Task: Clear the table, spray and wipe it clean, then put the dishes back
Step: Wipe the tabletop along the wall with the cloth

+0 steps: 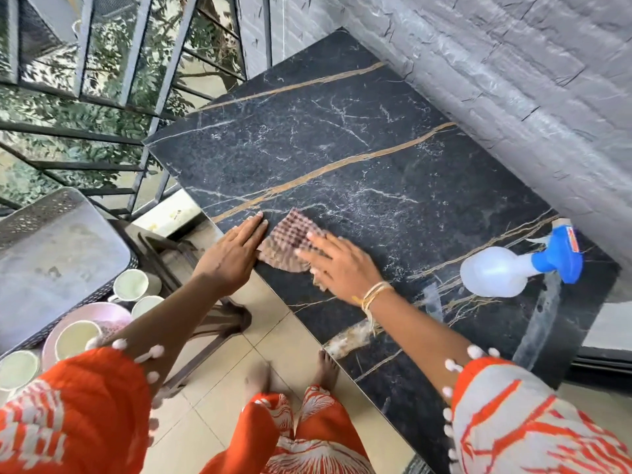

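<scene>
Head view, single frame.

Table [359, 148]: black marble-look top with gold and white veins, set against a grey stone wall [513, 80] on its right side. Wet streaks show on its near right part.

Cloth [290, 244]: brown-and-white checked, lying flat on the table near its left edge, between the two hands.

Right hand [337, 265]: flat on the near right part of the cloth, fingers straight and spread, pressing it to the surface; blurred. Thread bracelets at the wrist.

Left hand [236, 248]: palm down at the table's left edge, fingers straight and together, fingertips on the tabletop just left of the cloth. Whether it touches the cloth cannot be told.

Spray bottle [513, 268]: translucent white body, blue trigger head, on the table's right side, well apart from the hands; appears to lie on its side, head toward the wall.

Dishes: pale cups [130, 285] and a pink plate [113, 313] grouped off the table, low at the left, beside a grey chair [58, 254]. A cup [73, 338] sits on the plate.

Brown stool [205, 302]: between chair and table, partly under the left arm.

Railing [102, 80]: metal bars at far left, foliage beyond.

Floor [222, 388]: pale tiles, bare feet visible.
</scene>
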